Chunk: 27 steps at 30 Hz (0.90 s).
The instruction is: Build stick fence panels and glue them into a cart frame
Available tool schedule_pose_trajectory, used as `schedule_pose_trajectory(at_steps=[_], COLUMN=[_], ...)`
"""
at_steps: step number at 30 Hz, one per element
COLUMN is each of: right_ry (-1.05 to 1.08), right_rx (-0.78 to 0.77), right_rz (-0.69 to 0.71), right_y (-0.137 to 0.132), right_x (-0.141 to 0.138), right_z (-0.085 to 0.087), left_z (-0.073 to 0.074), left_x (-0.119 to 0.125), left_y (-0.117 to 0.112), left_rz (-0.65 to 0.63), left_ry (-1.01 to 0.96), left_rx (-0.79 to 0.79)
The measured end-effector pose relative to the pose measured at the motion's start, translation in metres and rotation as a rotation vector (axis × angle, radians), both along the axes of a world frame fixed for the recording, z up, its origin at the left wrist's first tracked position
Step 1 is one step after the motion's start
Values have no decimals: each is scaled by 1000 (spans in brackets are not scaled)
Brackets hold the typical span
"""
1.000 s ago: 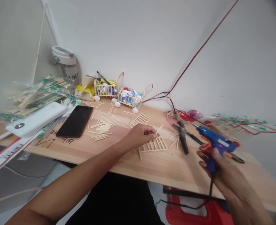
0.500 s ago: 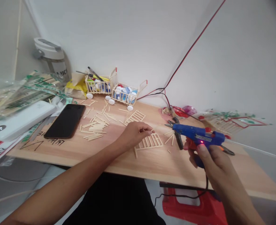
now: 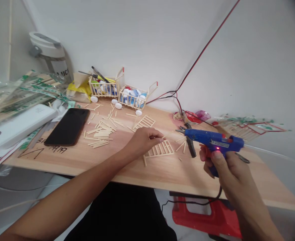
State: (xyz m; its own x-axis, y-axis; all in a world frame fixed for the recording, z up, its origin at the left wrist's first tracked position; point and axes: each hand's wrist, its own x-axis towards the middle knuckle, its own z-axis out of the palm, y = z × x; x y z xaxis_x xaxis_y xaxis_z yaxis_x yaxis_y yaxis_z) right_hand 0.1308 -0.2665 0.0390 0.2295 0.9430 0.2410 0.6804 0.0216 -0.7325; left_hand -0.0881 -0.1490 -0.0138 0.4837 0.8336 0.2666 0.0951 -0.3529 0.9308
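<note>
Head view: your left hand [image 3: 143, 142] pinches a stick [image 3: 167, 135] just over the panel [image 3: 160, 149] at mid-table [image 3: 162, 174]. At the panel's 3 o'clock your right hand [image 3: 227, 167] is clenched round the glue gun [image 3: 214, 140], nozzle toward 9 o'clock. Two carts [image 3: 132, 97] stand built at 11 o'clock; a second panel [image 3: 144, 122] and loose sticks [image 3: 99, 135] lie unjoined.

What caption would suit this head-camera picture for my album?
Right hand holds a blue glue gun while the left hand pinches a small stick beside a stick lattice on a wooden table.
</note>
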Motion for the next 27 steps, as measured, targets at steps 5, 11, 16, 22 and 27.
schedule_pose_trajectory(at_steps=[5, 11, 16, 22, 27], right_ry=[57, 64, 84, 48, 23], right_rx=[-60, -61, -72, -43, -55], right_rz=[-4, 1, 7, 9, -6], right_y=[1, -1, 0, 2, 1], right_x=[1, -2, -2, -1, 3], right_z=[-1, 1, 1, -1, -3], left_z=[0, 2, 2, 2, 2], left_x=[0, 0, 0, 0, 0], left_y=[0, -1, -1, -1, -1], left_rz=[5, 15, 1, 4, 0], left_ry=[-3, 5, -7, 1, -2], left_rx=[4, 11, -2, -3, 3])
